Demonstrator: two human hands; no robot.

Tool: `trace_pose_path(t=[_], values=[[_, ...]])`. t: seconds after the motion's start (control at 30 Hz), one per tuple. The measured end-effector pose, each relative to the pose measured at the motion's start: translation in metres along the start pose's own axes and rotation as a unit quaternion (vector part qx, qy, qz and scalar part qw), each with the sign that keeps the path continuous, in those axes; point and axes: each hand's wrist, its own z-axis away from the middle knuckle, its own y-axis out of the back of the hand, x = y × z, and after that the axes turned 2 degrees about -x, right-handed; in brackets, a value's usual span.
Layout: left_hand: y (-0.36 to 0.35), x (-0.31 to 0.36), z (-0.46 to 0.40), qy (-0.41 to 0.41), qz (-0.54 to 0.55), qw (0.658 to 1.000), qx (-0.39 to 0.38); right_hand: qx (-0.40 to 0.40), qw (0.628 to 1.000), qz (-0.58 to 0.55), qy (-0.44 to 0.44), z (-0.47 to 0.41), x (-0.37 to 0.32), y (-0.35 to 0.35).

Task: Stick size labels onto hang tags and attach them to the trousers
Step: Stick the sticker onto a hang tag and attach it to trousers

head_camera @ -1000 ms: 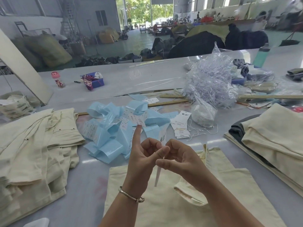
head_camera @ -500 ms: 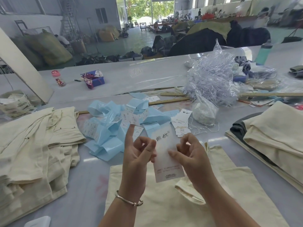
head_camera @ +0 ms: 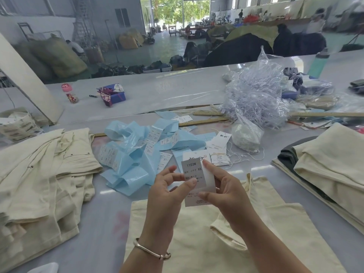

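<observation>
The size label point(head_camera: 192, 172) — printed 1103# and XS — lies against the face of the hang tag point(head_camera: 204, 186), which both hands hold up above the near edge of the table point(head_camera: 110, 223). The left hand point(head_camera: 167, 196) pinches the label with thumb on its front; the right hand point(head_camera: 226, 192) grips the tag's right side, forefinger at the top, thumb low on the face. I judge the sticking step under way: the label looks placed but perhaps not pressed flat, and tying on is still to come. Under the hands lie flat cream trousers point(head_camera: 197, 243), with no tag visible on them. Beyond, mid-table, sit blue backing strips point(head_camera: 130, 154) and spare tags with strings point(head_camera: 218, 148). More folded trousers are piled at the left edge point(head_camera: 39, 174) and the right edge point(head_camera: 331, 164) — whether tagged, I cannot tell.
</observation>
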Motion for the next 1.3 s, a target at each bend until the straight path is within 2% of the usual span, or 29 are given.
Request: trace_pose_path(t=[0.23,0.47,0.7,0.87,1.2,1.3], values=[[-0.007,0.003,0.001,-0.005,-0.054,0.998,0.022,-0.025,0.999,0.018,0.029,0.000,-0.003,0.000],[-0.008,-0.005,0.001,-0.069,-0.156,0.985,0.020,-0.033,0.999,0.010,0.033,0.001,-0.001,0.000],[-0.011,-0.009,0.003,-0.102,-0.188,0.976,0.029,-0.012,0.998,0.025,0.051,0.003,-0.003,-0.004],[-0.012,-0.009,0.006,-0.061,-0.134,0.989,0.008,0.008,0.997,0.046,0.054,0.003,-0.003,-0.004],[-0.003,0.001,0.003,-0.061,-0.062,0.996,-0.019,0.016,0.999,-0.001,0.037,0.010,-0.008,-0.007],[0.001,0.008,0.002,-0.017,0.060,0.997,-0.054,0.016,0.997,-0.066,0.038,0.012,-0.011,-0.006]])
